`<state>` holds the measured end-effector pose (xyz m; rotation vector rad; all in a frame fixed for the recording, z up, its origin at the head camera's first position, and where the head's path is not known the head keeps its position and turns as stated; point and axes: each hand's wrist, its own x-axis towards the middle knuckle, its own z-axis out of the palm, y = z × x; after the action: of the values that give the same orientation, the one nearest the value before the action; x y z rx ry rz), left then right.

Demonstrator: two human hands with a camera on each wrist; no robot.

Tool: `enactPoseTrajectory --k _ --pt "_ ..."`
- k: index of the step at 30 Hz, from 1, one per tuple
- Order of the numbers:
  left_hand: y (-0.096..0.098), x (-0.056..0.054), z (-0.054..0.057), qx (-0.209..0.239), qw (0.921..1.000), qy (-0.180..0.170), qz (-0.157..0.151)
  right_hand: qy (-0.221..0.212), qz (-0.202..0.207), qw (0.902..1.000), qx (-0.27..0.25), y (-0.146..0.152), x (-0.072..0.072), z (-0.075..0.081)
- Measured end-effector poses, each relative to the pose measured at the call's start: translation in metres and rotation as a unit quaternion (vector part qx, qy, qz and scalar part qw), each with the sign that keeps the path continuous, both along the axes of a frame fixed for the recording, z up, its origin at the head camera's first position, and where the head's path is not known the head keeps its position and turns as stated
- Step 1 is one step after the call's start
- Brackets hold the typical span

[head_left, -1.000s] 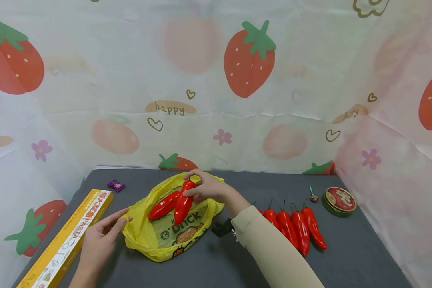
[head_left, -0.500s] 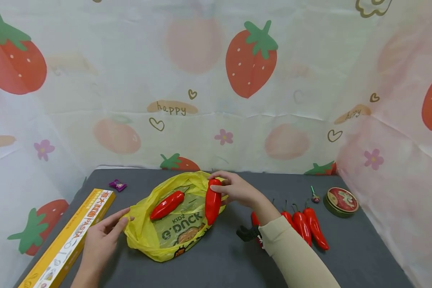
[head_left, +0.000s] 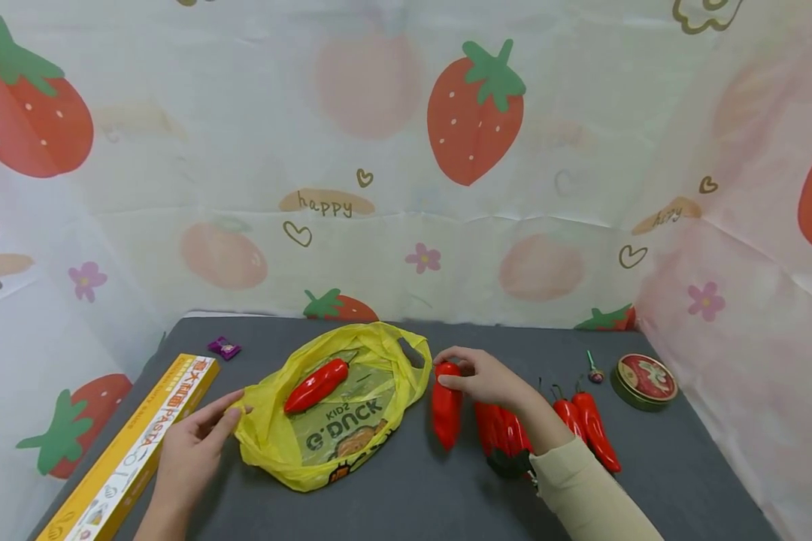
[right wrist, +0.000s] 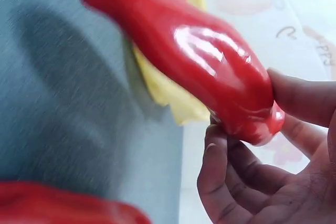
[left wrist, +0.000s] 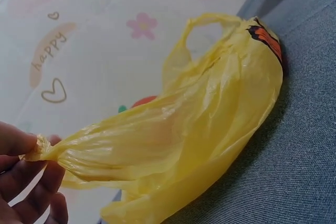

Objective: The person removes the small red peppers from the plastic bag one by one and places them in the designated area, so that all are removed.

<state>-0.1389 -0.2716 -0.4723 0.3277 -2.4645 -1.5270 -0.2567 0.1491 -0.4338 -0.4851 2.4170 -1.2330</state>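
Note:
My left hand (head_left: 191, 454) pinches the gathered left edge of a yellow plastic bag (head_left: 262, 428); the left wrist view shows thumb and fingers on that edge. The bag's mouth lies spread, and one red chili pepper (head_left: 316, 385) rests inside, tilted. Right of the bag, my right hand (head_left: 490, 382) holds another glossy red pepper (head_left: 446, 413) by its stem end, tip downward. In the right wrist view this held pepper (right wrist: 210, 56) hangs above the table, over its shadow. More red peppers (head_left: 594, 432) lie in a row further right, partly hidden by the right forearm.
A long yellow pasta box (head_left: 131, 443) lies along the left side, with a purple-wrapped candy (head_left: 224, 347) behind it. At the back right are a round red-topped tin (head_left: 644, 379) and a small lollipop (head_left: 595, 370). A patterned curtain (head_left: 392, 165) surrounds the grey table (head_left: 379, 518).
My right hand has lifted the pepper from above the bag and carried it right, beside the other peppers. The other pepper stays in the bag. My left hand keeps its hold.

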Motion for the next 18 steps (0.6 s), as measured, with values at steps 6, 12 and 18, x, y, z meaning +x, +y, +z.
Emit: enactPoseTrajectory --k 6,12,18 --pt "0.002 0.000 0.000 -0.013 0.9982 0.010 0.057 0.025 0.004 0.9989 0.039 0.014 0.002 -0.008" --pt "0.003 0.000 0.001 -0.022 0.9931 0.012 0.114 0.024 0.010 0.9972 0.070 0.021 0.003 -0.012" --pt "0.004 -0.002 0.000 -0.025 0.9944 0.000 0.103 0.041 0.010 0.9924 0.115 0.022 0.004 -0.017"
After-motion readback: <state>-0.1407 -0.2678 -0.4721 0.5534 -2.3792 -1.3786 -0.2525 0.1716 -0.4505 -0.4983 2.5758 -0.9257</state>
